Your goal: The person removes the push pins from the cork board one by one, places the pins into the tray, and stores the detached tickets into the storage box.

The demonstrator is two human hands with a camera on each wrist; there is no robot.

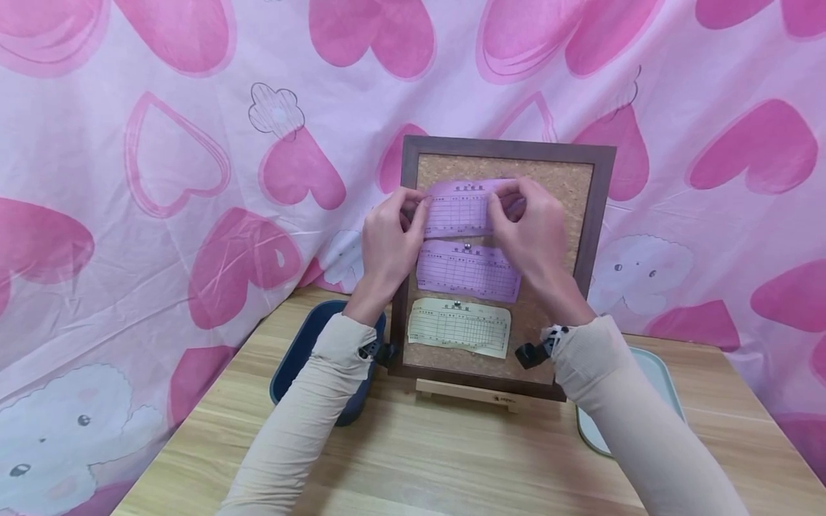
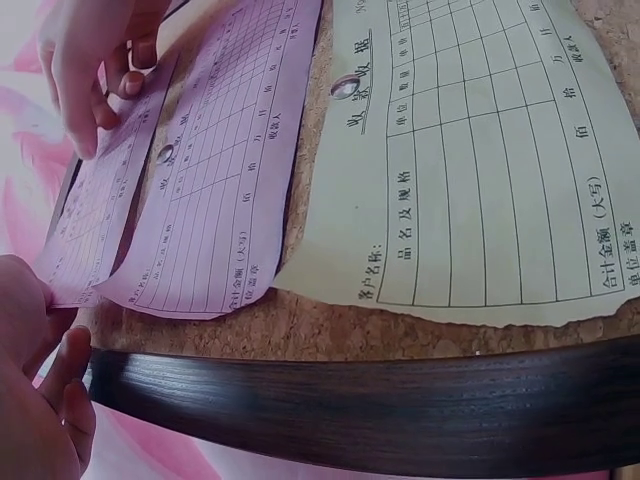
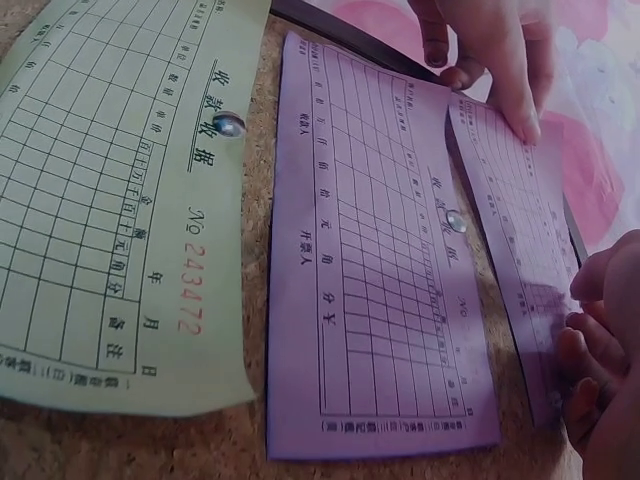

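The left hand (image 1: 390, 236) pinches the top slip (image 1: 459, 211) at its 9 o'clock end and the right hand (image 1: 534, 226) pinches it at 3 o'clock, holding it up toward 12 o'clock on the board (image 1: 445, 166), directly above the middle slip (image 1: 467, 271). To place it well, I would keep both pinches light and even, draw the paper just taut, and square its lower edge to the frame, clear of the middle slip's pin (image 1: 467, 246). The green slip (image 1: 458, 330), at 6 o'clock of those two, offers a guide for spacing. The right hand covers the top slip's 3 o'clock end; whether its back touches the cork, or any pin sits under the fingers, I cannot tell. Sleeves partly hide the blue tray (image 1: 306, 351) at 8 o'clock and pale tray (image 1: 661, 376) at 4 o'clock.
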